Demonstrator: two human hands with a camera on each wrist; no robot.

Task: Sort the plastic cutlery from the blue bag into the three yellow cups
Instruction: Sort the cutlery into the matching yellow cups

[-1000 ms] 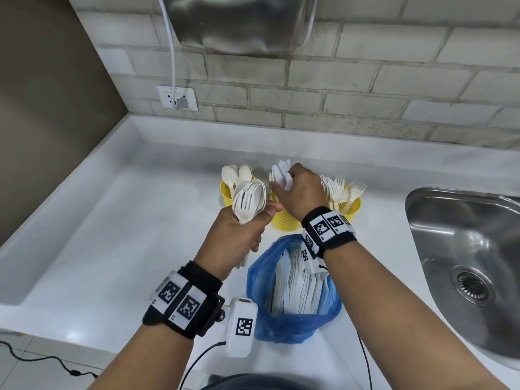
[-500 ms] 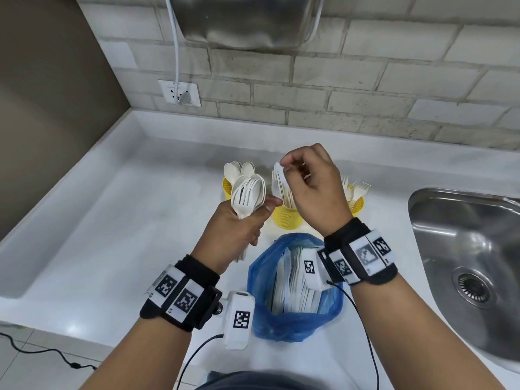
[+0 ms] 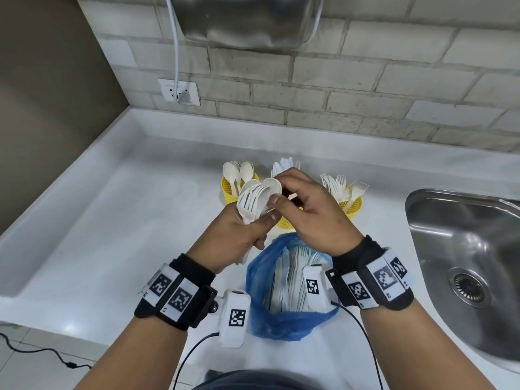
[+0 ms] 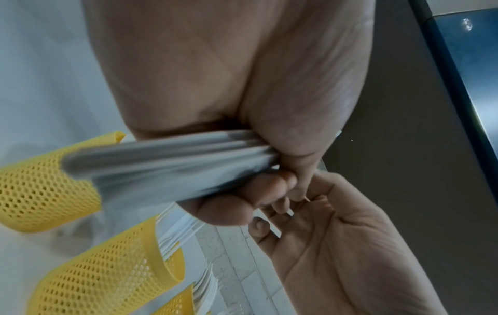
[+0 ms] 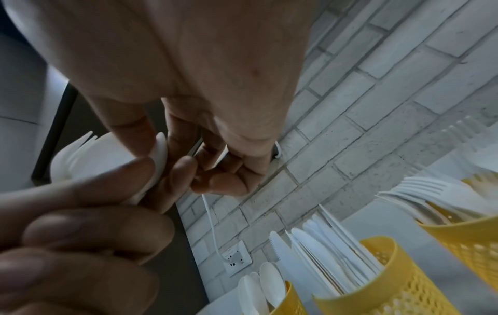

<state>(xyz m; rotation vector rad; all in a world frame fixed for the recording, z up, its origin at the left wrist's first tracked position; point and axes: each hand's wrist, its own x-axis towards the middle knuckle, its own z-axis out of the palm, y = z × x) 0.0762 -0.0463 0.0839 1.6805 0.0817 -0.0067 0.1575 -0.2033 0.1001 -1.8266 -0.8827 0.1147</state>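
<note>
My left hand [image 3: 253, 226] grips a bundle of white plastic forks and spoons [image 3: 254, 202] upright by the handles [image 4: 175, 162]. My right hand [image 3: 281, 190] pinches the bowl of a spoon [image 3: 272, 184] at the top of that bundle, also seen in the right wrist view as the spoon [image 5: 160, 153]. Behind the hands stand three yellow mesh cups: the left cup [image 3: 229, 192] holds spoons, the middle cup [image 3: 284, 225] holds knives, and the right cup [image 3: 353, 205] holds forks. The blue bag [image 3: 281, 325] lies open in front with more cutlery inside.
A steel sink [image 3: 464, 249] is sunk into the white counter [image 3: 126, 235] on the right. A brick wall with a socket [image 3: 178, 91] and a hanging white cable runs along the back. Wrist camera cables trail at the counter's front edge.
My right hand left the knives in the middle cup, came back left and now pinches a spoon in the bundle. The left hand has kept its grip and barely moved.
</note>
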